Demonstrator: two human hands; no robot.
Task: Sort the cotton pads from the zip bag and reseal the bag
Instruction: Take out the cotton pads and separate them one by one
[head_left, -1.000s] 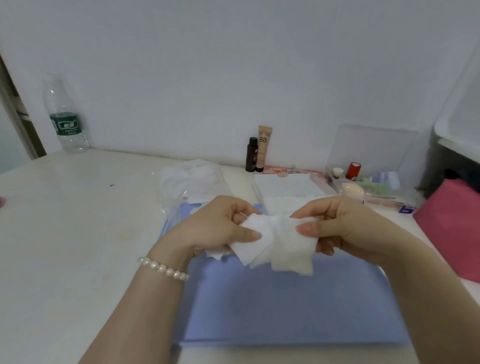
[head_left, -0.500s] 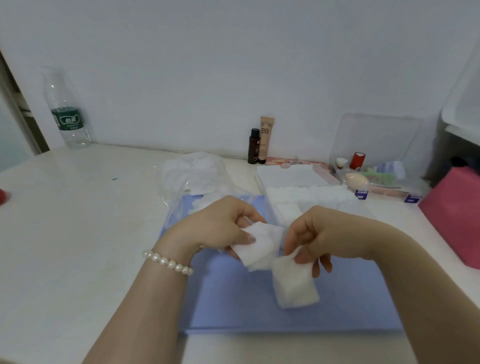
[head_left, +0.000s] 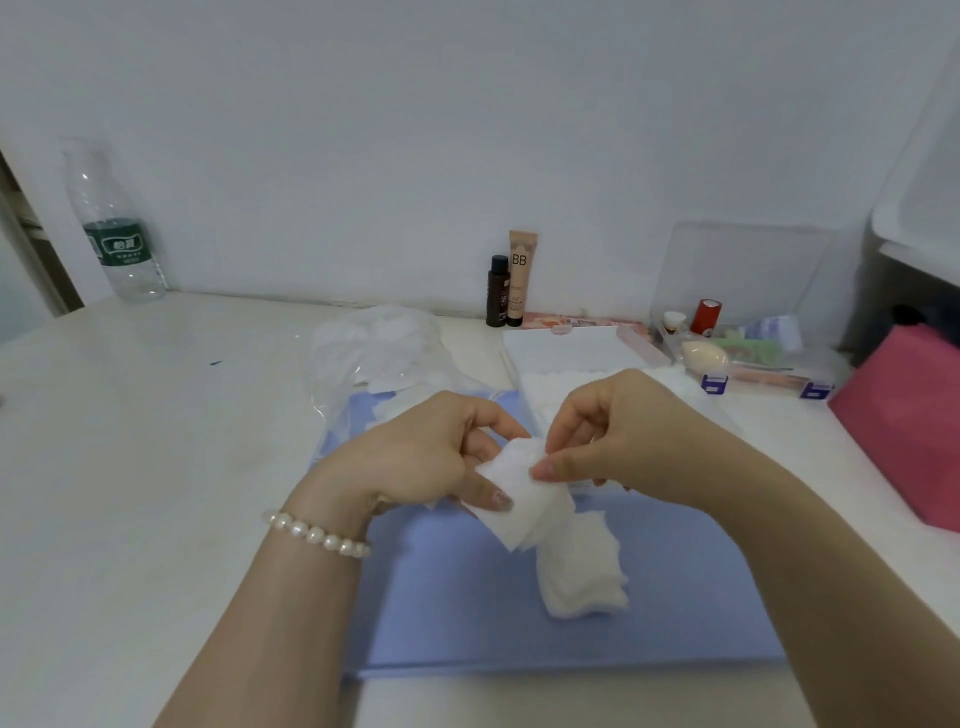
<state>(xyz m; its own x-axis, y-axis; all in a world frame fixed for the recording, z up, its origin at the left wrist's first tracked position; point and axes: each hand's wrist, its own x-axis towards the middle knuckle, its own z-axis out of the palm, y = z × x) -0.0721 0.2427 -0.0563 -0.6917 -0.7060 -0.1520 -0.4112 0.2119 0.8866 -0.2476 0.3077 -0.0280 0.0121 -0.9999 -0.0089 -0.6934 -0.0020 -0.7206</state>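
Head view: zip bag (head_left: 379, 348), seemingly pad-filled.

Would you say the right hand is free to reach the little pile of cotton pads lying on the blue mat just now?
Probably not at once: the right hand is pinching the held cotton pads with the left hand. The pile lies uncovered just below it.

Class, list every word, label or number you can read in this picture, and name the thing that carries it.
"BB": on the beige upright cosmetic tube at the wall.
Green label on the clear plastic water bottle: white characters, too blurred to read.
Small dark brown bottle: print too small to read.
Nothing else is readable.
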